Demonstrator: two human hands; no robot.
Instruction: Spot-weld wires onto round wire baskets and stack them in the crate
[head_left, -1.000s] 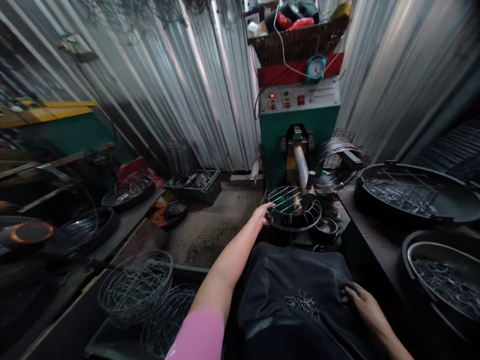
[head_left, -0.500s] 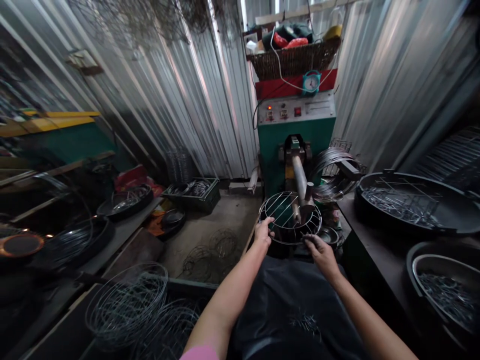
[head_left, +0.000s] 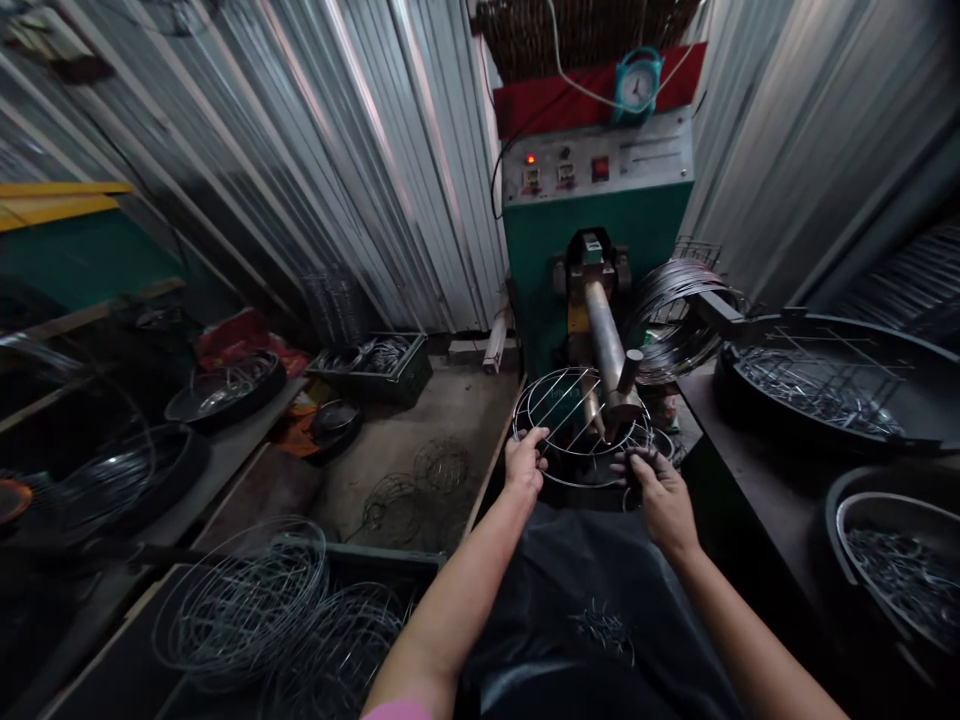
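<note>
My left hand (head_left: pixel 526 462) is closed on the near left rim of a round wire rack (head_left: pixel 564 412), which has two rings and parallel cross bars. The rack lies roughly level under the metal arms of a green spot welder (head_left: pixel 611 345); its right side is partly behind the upper arm. At the rack's near right edge, my right hand (head_left: pixel 660 490) has its fingers pinched together. What those fingers hold is too small and dark to make out. Small bent wire pieces (head_left: pixel 604 630) lie on the dark apron (head_left: pixel 540 570) over my lap.
On the right bench stand a wide black pan (head_left: pixel 922 375) of wire pieces and a round tub (head_left: pixel 832 510) with more. A wire coil (head_left: pixel 679 285) is beside the machine. Wire rings (head_left: pixel 247 600) are heaped at lower left. A green crate (head_left: pixel 409 375) sits by the metal wall.
The view has tipped down and come closer to the machine. My right hand has shifted a little right along the rack's edge, while my left hand keeps its grip on the rim.
</note>
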